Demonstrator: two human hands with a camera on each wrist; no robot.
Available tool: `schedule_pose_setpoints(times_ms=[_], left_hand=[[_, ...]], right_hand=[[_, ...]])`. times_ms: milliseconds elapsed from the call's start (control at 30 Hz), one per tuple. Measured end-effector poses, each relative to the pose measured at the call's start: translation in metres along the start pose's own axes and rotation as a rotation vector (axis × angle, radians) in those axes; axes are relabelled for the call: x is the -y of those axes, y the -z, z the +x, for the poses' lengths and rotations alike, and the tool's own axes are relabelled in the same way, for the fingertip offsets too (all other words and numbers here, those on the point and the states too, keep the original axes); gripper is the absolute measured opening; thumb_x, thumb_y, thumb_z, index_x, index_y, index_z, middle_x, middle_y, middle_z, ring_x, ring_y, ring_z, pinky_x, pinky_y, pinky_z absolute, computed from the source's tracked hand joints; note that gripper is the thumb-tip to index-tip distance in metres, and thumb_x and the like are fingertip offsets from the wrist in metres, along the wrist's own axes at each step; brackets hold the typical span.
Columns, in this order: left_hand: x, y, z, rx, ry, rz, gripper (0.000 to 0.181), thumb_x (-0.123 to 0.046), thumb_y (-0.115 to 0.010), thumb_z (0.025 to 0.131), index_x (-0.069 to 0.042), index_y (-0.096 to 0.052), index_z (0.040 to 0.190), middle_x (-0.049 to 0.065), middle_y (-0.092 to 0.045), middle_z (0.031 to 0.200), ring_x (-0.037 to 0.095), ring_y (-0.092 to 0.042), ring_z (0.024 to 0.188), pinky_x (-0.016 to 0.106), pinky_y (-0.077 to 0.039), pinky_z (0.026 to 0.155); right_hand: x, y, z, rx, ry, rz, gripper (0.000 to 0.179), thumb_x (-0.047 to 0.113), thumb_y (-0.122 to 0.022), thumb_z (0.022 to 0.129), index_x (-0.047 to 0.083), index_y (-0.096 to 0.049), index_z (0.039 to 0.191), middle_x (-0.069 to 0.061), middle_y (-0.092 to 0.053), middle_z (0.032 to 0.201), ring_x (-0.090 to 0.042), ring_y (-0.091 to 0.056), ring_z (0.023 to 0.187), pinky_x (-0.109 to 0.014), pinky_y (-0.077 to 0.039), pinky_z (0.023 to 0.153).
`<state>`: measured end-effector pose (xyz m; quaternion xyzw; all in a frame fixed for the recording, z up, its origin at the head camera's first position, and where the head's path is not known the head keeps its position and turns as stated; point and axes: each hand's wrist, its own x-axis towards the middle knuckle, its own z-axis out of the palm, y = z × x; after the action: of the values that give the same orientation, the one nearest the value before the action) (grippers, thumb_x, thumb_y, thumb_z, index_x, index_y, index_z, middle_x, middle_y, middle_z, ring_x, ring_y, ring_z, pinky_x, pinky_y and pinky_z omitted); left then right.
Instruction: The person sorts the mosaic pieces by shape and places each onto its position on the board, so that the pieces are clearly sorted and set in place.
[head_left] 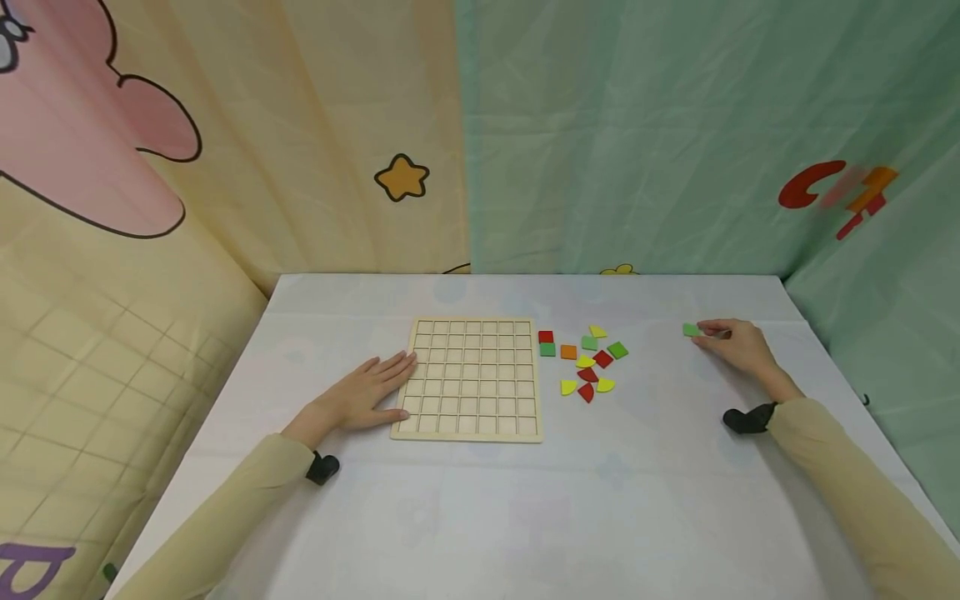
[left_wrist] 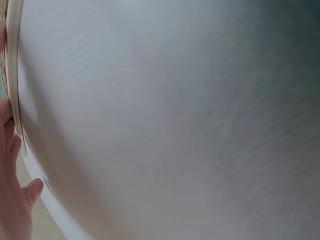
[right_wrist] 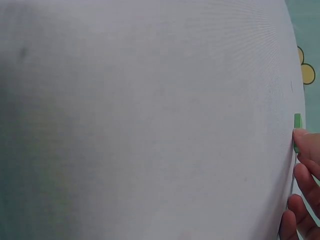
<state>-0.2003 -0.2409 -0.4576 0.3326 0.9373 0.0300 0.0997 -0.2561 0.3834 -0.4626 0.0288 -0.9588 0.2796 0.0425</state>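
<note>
A pale wooden grid board [head_left: 478, 380] with square compartments lies on the table, its compartments bare. My left hand [head_left: 366, 394] lies along the board's left side, fingers straight and spread, with fingertips and thumb touching the frame. At the table's right side my right hand [head_left: 738, 346] pinches a green square tile [head_left: 690, 330] between thumb and fingers. That green tile [right_wrist: 297, 120] also shows at the right edge of the right wrist view. Between the board and my right hand lie loose tiles: red, green and orange squares, such as the orange square [head_left: 568, 352], and red and yellow quarter-round pieces.
A white cloth covers the table [head_left: 600, 517]. A red square [head_left: 546, 337] and a green square [head_left: 547, 350] lie close beside the board's right edge. Patterned curtains [head_left: 645, 133] hang behind the table and at both sides.
</note>
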Motion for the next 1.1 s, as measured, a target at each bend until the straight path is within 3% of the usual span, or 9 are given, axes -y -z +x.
schedule_pose_setpoints(times_ms=[267,500,1100], left_hand=[[0.0020,-0.0029,0.0003,0.006,-0.006,0.002,0.084,-0.060,-0.044,0.094,-0.010,-0.014,0.155,0.006,-0.011,0.163,0.024,-0.012,0.150,0.052,-0.015,0.120],[0.0021,-0.0013,-0.0011,0.014,-0.019,0.007,0.085,-0.061,-0.043,0.094,-0.010,-0.013,0.155,0.005,-0.009,0.163,0.023,-0.011,0.150,0.051,-0.015,0.120],[0.0020,-0.0033,-0.0014,0.012,-0.039,0.004,0.085,-0.060,-0.043,0.094,-0.008,-0.014,0.155,0.006,-0.010,0.163,0.024,-0.011,0.150,0.048,-0.016,0.121]], right_hand=[[-0.0002,0.0012,0.0010,0.023,0.023,-0.015,0.047,0.026,-0.066,0.091,-0.007,-0.059,0.124,-0.029,-0.065,0.105,-0.037,-0.060,0.090,-0.029,-0.044,0.070],[0.0002,0.0032,0.0022,0.074,0.033,-0.018,0.044,0.027,-0.063,0.093,-0.007,-0.061,0.122,-0.031,-0.062,0.113,-0.038,-0.059,0.094,-0.032,-0.045,0.072],[0.0038,0.0025,-0.0011,0.047,-0.007,-0.093,0.045,0.033,-0.063,0.092,-0.004,-0.064,0.117,-0.028,-0.065,0.109,-0.037,-0.062,0.090,-0.036,-0.046,0.068]])
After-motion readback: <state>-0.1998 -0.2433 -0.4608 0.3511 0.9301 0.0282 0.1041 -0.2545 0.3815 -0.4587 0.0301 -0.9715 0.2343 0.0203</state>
